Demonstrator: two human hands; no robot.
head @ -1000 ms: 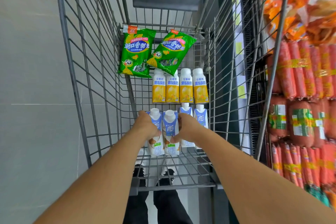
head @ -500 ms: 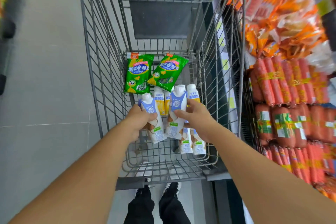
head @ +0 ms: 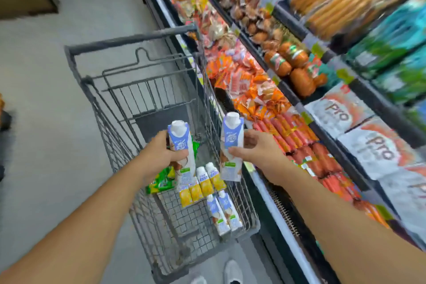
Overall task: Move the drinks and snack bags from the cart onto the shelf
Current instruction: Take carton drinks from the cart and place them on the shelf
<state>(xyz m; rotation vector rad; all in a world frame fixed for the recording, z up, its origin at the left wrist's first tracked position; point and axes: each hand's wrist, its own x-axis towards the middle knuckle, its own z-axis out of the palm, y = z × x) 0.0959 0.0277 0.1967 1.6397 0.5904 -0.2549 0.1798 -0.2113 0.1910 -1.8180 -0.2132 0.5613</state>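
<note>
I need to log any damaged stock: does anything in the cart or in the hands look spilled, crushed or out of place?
Nothing stands out. The left hand and right hand each hold an intact blue carton; no spill shows in the cart, though motion blur hides fine damage.

"Pro" in grey letters on white box on shelf, "Pro" again on next box, carton labels too blurred

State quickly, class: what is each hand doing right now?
Left hand: fingers curled round a blue-and-white drink carton.
Right hand: fingers gripping a second blue-and-white carton.
</note>
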